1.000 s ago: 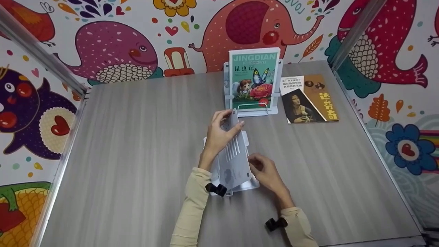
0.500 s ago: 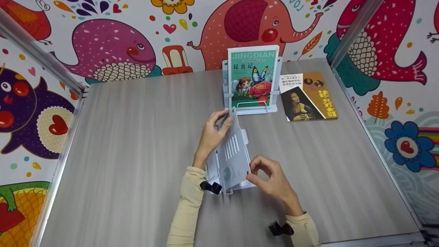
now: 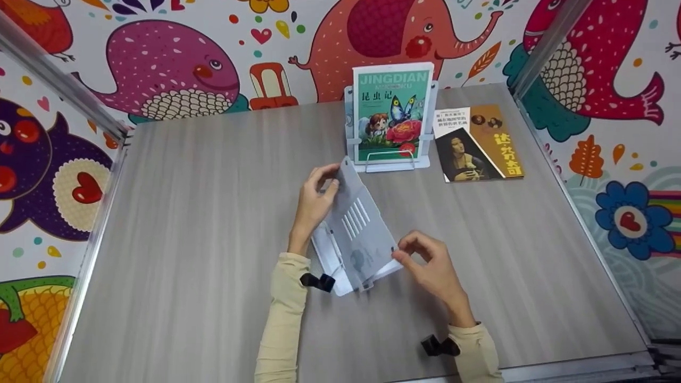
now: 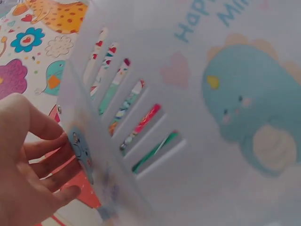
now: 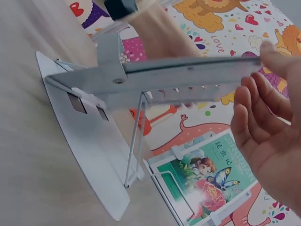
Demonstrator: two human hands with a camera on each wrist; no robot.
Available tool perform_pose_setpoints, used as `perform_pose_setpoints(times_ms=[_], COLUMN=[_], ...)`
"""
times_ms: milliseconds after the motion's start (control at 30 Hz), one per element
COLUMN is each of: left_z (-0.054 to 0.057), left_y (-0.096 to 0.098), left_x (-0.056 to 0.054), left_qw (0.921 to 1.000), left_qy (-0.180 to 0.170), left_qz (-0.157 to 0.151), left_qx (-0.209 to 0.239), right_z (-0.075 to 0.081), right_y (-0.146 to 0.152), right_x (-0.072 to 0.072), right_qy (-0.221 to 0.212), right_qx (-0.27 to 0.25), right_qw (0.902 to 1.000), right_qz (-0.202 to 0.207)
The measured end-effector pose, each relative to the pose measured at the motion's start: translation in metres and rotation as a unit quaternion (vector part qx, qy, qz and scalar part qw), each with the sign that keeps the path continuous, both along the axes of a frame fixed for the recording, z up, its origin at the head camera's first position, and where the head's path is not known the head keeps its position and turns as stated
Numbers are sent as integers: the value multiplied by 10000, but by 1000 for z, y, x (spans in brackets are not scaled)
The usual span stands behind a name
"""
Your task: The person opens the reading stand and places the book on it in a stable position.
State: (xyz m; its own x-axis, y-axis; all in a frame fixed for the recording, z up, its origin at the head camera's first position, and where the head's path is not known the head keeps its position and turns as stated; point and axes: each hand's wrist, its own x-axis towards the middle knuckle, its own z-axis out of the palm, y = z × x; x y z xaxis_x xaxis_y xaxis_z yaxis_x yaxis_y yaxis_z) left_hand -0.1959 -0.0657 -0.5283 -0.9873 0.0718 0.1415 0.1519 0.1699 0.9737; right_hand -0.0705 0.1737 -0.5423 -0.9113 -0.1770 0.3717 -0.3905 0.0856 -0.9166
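Note:
A white metal folding book stand (image 3: 376, 234) stands tilted up on the table between both hands. Slots are cut through its back panel, and the left wrist view shows a blue dinosaur print (image 4: 254, 108) on it. My left hand (image 3: 314, 197) holds the panel's upper left edge, its fingers partly hidden behind. At the opposite, lower right corner, my right hand (image 3: 433, 263) pinches the panel between thumb and fingers. In the right wrist view, a wire prop (image 5: 135, 141) runs between the raised panel and the flat base plate (image 5: 89, 146).
Behind it, a second stand (image 3: 349, 127) bears an upright green book (image 3: 391, 111) with a wire clip across the front. A brown and white book (image 3: 487, 141) lies flat to its right. Cartoon-printed walls (image 3: 175, 69) border the wood-grain table (image 3: 202, 213).
The raised panel has turned so its slotted face shows more broadly. My left hand has shifted left and slightly up; my right hand has moved right and pinches the panel's corner.

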Motion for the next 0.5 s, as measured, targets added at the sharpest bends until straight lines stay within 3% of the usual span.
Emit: perform_pose_setpoints(times_ms=[233, 400, 500], left_z=[0, -3, -5], left_y=[-32, -47, -53], left_x=[4, 11, 16], left_qw=[9987, 9965, 9960], left_qy=[-12, 70, 78], left_qz=[514, 814, 874], left_qx=[47, 183, 181], right_z=[8, 23, 23], right_y=[-2, -6, -6], right_x=[-14, -16, -19], right_qy=[-531, -915, -1147], right_qx=[-52, -131, -210], right_qw=[9923, 9888, 9860], right_qz=[-1119, -1175, -1190])
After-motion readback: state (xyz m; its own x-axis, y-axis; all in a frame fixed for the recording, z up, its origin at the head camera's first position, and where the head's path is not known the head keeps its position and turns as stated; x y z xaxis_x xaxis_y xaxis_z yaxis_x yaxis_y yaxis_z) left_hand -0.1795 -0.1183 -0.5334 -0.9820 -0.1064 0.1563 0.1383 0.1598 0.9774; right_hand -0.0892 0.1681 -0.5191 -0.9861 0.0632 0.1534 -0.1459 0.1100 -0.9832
